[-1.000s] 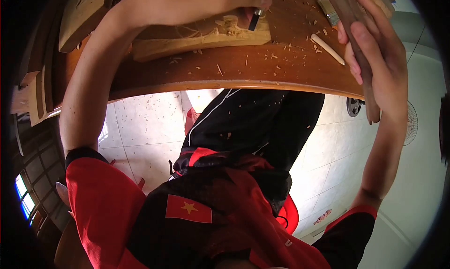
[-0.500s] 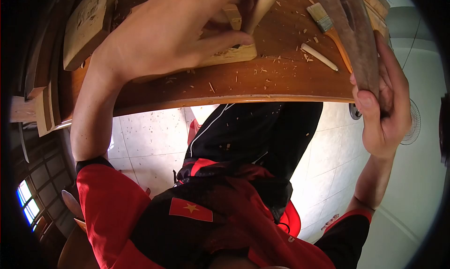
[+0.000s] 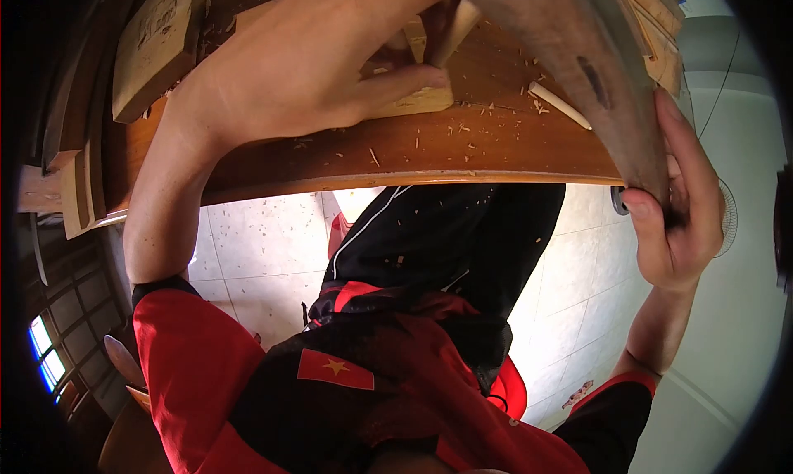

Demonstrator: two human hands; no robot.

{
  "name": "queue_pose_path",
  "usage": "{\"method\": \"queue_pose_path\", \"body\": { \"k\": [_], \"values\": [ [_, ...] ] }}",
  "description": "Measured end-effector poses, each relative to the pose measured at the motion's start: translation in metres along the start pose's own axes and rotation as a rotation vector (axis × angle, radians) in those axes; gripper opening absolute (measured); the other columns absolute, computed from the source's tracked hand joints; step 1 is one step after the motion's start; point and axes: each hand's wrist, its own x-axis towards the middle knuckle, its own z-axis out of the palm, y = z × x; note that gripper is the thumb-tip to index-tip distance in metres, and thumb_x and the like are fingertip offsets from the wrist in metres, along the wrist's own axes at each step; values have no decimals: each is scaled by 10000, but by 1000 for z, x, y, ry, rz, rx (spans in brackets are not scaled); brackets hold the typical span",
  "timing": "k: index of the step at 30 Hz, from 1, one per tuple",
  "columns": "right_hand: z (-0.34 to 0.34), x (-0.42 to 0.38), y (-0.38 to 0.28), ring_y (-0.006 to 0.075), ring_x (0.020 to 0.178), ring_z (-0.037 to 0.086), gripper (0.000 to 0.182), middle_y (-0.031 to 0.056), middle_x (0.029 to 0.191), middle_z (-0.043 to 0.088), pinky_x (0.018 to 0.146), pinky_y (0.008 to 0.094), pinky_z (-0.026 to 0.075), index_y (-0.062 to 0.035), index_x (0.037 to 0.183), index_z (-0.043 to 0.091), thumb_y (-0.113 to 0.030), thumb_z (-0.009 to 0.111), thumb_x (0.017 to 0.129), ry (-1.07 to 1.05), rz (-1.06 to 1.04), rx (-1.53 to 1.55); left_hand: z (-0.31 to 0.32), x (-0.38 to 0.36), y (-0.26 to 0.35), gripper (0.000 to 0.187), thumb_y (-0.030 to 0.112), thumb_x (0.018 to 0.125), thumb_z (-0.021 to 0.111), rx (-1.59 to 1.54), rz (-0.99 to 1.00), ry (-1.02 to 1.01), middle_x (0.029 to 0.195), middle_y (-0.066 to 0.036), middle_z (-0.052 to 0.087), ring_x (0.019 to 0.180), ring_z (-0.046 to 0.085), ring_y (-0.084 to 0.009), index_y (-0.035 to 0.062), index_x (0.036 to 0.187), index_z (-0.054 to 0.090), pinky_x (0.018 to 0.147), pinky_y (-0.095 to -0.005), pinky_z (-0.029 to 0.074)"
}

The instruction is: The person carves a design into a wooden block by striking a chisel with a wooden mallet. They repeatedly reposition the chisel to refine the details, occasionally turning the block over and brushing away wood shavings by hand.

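Note:
My left hand (image 3: 289, 77) is closed round a chisel, whose pale wooden handle (image 3: 459, 33) slants up past the fingers. The chisel's blade end is hidden by the hand. Under that hand lies a light wooden board (image 3: 417, 102), mostly covered by my palm and forearm. My right hand (image 3: 686, 201) grips the narrow end of a dark wooden mallet (image 3: 570, 57) at the right. The mallet's wide end reaches up and left, out of the top of the view, close to the chisel handle.
A carved wooden block (image 3: 159, 48) lies at the back left of the brown table (image 3: 396, 156). A pale wooden rod (image 3: 560, 104) lies partly behind the mallet. Shavings are scattered about. Stacked wood pieces (image 3: 661, 57) stand at the right, and a fan (image 3: 727, 218) beyond.
The mallet has swung left toward the chisel handle, now covering the paintbrush seen before. My right hand has dropped slightly. My left hand stays almost in place.

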Motion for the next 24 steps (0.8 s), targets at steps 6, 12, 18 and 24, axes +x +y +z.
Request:
{"method": "queue_pose_path", "body": {
  "k": [6, 12, 18, 24],
  "values": [
    [-9, 3, -7, 356, 1275, 627, 575, 341, 1468, 515, 1043, 392, 522, 148, 1501, 370, -47, 588, 1005, 215, 135, 304, 2, 8, 13, 514, 131, 936, 754, -60, -137, -24, 962, -186, 763, 916, 764, -351, 38, 1371, 496, 749, -420, 617],
    [-12, 13, 12, 238, 1276, 635, 475, 160, 1475, 592, 932, 299, 563, 26, 1481, 515, -127, 575, 1035, 48, 23, -132, 2, 12, 18, 530, 141, 918, 760, 92, -139, -12, 949, -193, 760, 916, 756, -372, 24, 1347, 471, 777, -432, 608],
    [-15, 30, 13, 101, 782, 644, 500, 115, 1379, 659, 721, 236, 528, -47, 1522, 501, -251, 547, 1068, 111, 210, -76, 0, 17, 19, 474, 147, 901, 772, 43, -158, 13, 933, -187, 757, 884, 755, -356, 14, 1268, 504, 768, -444, 592],
    [-9, 29, 17, 20, 550, 494, 477, 26, 1098, 738, 512, 201, 389, -167, 1535, 517, -307, 529, 1079, 34, 384, -53, -5, 18, 18, 386, 215, 907, 778, -8, -228, -17, 908, -172, 757, 848, 755, -330, -6, 1168, 598, 734, -417, 573]
  ]
}}
